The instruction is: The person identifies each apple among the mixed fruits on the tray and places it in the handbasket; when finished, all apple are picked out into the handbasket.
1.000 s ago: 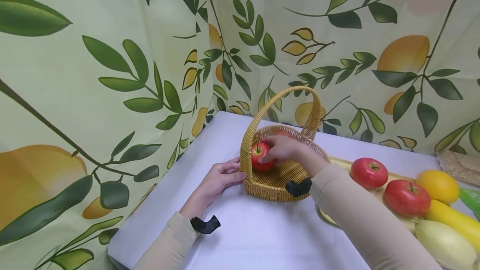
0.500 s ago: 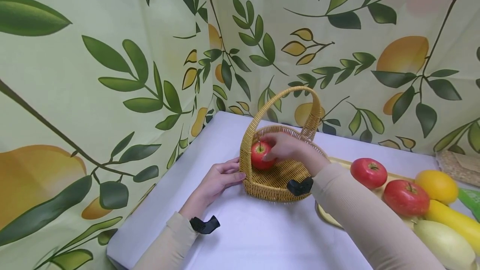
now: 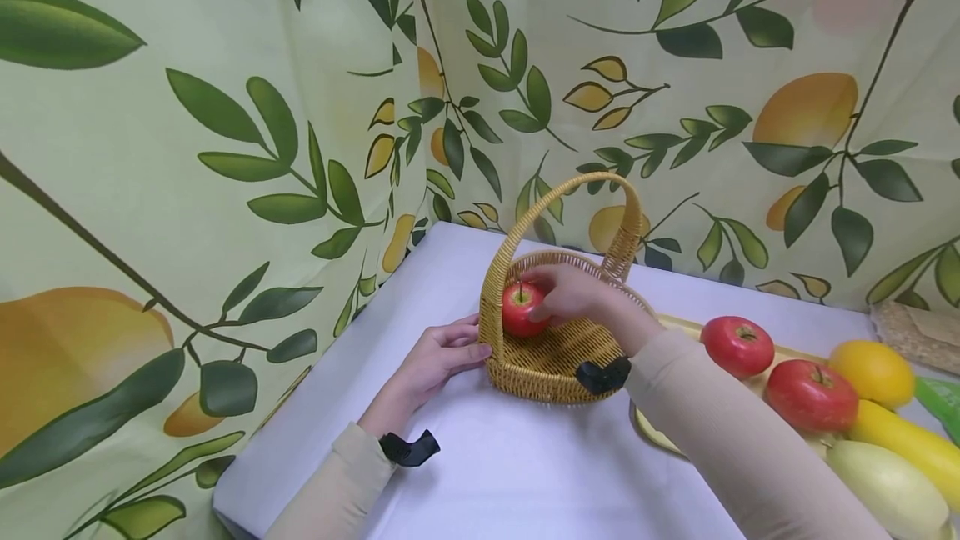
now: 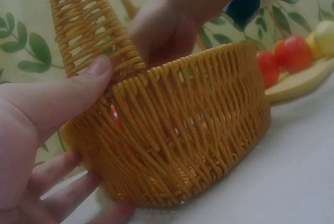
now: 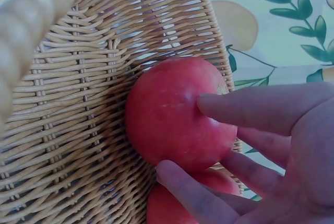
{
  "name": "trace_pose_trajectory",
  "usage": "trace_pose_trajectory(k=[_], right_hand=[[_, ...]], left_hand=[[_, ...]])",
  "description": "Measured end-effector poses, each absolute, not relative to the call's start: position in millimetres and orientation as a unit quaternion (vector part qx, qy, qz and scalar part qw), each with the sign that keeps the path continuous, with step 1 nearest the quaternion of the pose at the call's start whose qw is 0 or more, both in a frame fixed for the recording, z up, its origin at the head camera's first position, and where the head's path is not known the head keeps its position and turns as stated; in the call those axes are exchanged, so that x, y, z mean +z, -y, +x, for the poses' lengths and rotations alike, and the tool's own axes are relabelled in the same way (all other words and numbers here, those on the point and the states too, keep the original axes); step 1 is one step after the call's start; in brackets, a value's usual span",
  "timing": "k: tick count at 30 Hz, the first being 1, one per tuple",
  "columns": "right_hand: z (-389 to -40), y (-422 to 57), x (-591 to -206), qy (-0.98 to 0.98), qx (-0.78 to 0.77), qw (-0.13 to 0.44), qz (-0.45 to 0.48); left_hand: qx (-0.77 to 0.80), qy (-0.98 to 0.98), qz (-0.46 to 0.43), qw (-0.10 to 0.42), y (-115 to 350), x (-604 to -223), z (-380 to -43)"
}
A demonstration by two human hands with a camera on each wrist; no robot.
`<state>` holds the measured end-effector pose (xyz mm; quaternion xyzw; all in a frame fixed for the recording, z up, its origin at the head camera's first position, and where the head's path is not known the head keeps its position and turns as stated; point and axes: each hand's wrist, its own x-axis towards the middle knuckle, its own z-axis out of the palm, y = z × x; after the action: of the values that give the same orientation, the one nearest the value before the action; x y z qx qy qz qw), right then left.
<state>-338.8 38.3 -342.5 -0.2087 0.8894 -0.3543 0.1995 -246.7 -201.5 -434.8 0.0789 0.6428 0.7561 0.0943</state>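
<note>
The right hand reaches inside a round wicker basket and holds a red apple against its left inner wall. In the right wrist view the thumb lies on one side of this apple and a fingertip touches another. A second red apple sits right beside it, partly covered by the fingers. Outside the basket, the left hand rests on its left side. The left wrist view has the thumb at the handle's base and the other fingers, fairly straight, along the outer wall.
To the right, a golden tray bears two red apples, an orange, a long yellow fruit or vegetable and a pale green one. The basket's tall handle arches over the right hand. Patterned cloth hangs behind the table.
The held apple has tipped slightly so its stem stands more upright. The second apple in the basket is now hidden behind the right hand in the head view. The left hand stays put.
</note>
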Motion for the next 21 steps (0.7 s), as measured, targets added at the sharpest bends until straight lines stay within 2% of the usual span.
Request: trace_pose_trajectory(k=[7, 21], right_hand=[[-338, -47, -342, -0.873, -0.387, 0.214, -0.204], [-326, -69, -339, -0.849, -0.440, 0.201, -0.212]], left_hand=[[0.754, -0.645, 0.079, 0.096, 200, -434, -247], [0.756, -0.642, 0.078, 0.101, 201, -432, -245]])
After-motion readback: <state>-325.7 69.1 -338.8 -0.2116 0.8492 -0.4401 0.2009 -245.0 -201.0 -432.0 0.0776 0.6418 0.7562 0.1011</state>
